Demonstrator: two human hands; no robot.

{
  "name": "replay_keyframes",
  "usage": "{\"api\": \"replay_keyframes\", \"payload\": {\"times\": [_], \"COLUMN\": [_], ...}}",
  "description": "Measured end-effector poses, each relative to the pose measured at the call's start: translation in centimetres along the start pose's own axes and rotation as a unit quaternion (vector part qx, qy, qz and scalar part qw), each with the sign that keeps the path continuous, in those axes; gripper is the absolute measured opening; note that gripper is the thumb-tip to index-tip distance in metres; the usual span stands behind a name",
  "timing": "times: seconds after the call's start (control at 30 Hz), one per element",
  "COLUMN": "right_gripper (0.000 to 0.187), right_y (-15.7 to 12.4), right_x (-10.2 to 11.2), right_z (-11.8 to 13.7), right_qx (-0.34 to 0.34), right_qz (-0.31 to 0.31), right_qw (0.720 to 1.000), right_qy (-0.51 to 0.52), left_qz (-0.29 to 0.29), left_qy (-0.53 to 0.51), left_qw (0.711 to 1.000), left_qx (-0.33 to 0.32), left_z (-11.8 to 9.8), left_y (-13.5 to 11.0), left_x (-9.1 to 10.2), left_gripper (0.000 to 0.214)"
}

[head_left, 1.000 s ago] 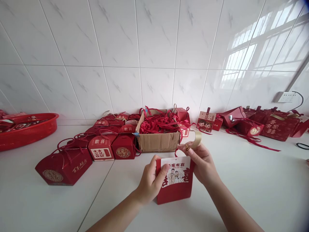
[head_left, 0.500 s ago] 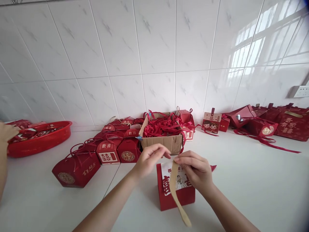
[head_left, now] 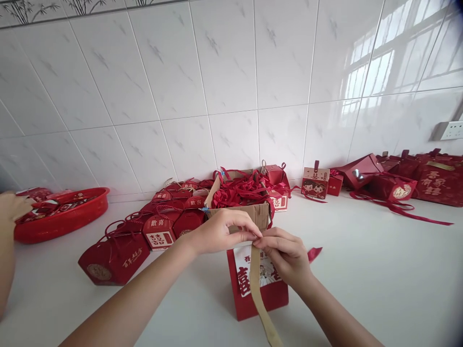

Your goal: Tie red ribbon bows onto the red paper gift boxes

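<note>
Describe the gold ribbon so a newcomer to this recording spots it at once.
On the white counter, in front of the cardboard box, stands a red gift box with a printed white panel. The gold ribbon hangs over that panel, its top at the right hand. It's flat and pale gold, unlike the red ribbons heaped behind.

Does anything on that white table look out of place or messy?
Slightly: at the right, a long red ribbon trails loosely across the table, unlike the ribbons heaped in the cardboard box. I see nothing spilled.
</note>
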State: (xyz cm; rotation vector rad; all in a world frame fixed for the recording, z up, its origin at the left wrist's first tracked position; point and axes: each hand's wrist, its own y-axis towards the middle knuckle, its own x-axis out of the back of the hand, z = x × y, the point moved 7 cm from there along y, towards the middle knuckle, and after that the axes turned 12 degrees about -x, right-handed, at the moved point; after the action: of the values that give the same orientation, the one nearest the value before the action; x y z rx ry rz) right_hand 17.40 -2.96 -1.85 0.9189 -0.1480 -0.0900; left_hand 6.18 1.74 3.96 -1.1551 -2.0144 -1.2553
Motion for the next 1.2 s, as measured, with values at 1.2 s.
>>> {"api": "replay_keyframes", "payload": {"times": [1.2], "right_gripper": [0.027], "right_y": [-0.3], "right_x": [0.4], "right_z": [0.1], "right_qx": [-0.017], "right_qz": [-0.034], "right_qw": [0.999], "right_qy": [-0.022], "left_qz": [0.023], "left_qy": [0.175], "left_qw": [0.984], "left_qx": [0.009], "left_z": [-1.0], "left_y": [0.2], "left_x": [-0.2], "left_gripper": [0.016]}}
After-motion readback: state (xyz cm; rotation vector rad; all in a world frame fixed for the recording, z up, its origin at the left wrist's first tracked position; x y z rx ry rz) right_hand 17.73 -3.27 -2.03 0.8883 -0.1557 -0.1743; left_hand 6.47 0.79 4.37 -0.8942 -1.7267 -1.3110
